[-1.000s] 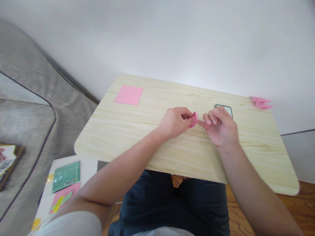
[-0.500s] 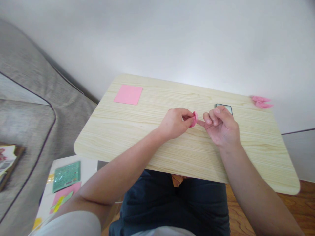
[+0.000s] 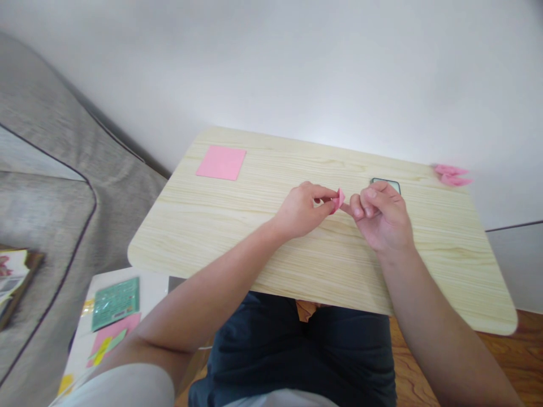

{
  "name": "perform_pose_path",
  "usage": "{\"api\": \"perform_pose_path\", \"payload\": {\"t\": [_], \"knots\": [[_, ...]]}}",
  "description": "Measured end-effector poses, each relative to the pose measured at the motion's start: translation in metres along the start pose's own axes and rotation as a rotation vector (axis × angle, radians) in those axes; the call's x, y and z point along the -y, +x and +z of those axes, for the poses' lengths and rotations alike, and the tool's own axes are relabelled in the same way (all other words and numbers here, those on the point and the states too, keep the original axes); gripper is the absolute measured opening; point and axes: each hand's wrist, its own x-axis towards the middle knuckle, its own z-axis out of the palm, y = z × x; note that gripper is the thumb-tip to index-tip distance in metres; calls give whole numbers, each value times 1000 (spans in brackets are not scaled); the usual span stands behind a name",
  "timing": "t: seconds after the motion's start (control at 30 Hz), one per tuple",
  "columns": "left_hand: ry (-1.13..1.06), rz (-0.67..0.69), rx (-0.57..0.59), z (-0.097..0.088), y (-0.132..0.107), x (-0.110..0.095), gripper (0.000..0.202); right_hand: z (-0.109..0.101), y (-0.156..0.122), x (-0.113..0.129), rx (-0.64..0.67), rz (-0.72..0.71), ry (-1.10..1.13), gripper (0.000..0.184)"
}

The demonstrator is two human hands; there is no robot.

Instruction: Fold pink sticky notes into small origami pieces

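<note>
Over the middle of a light wooden table [image 3: 237,237], both my hands meet on a small folded pink paper piece [image 3: 338,199]. My left hand [image 3: 302,210] pinches it from the left with thumb and fingertips. My right hand [image 3: 382,217] has its fingers curled and its fingertips pressed against the paper's right side. A dark phone [image 3: 387,183] lies flat just behind my right hand, partly hidden by it.
A flat pink paper square [image 3: 221,163] lies at the table's far left corner. Folded pink paper pieces [image 3: 450,175] sit at the far right corner. A grey sofa [image 3: 46,169] is on the left. Green and pink sheets [image 3: 114,308] lie on a low surface below.
The pink paper piece has shifted slightly right and up between the fingertips. Both hands stay in nearly the same place.
</note>
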Motion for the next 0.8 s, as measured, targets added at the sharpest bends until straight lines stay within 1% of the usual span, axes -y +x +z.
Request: {"api": "perform_pose_path", "payload": {"t": [0.17, 0.23, 0.33, 0.43, 0.6, 0.8], "knots": [[17, -34, -60, -2, 0, 3, 16, 0, 0, 3, -24, 27, 58, 20], [23, -35, -51, -3, 0, 3, 19, 1, 0, 3, -22, 30, 55, 21], [16, -70, -41, -5, 2, 3, 18, 0, -1, 3, -15, 30, 22, 25], [-1, -108, -40, -6, 3, 3, 17, 0, -1, 2, -3, 24, -7, 24], [-57, -95, -38, -5, 3, 3, 17, 1, -1, 0, 31, -5, -45, 21], [-120, -127, -38, -3, 2, 3, 16, 2, -1, -1, 56, -11, -77, 25]]}}
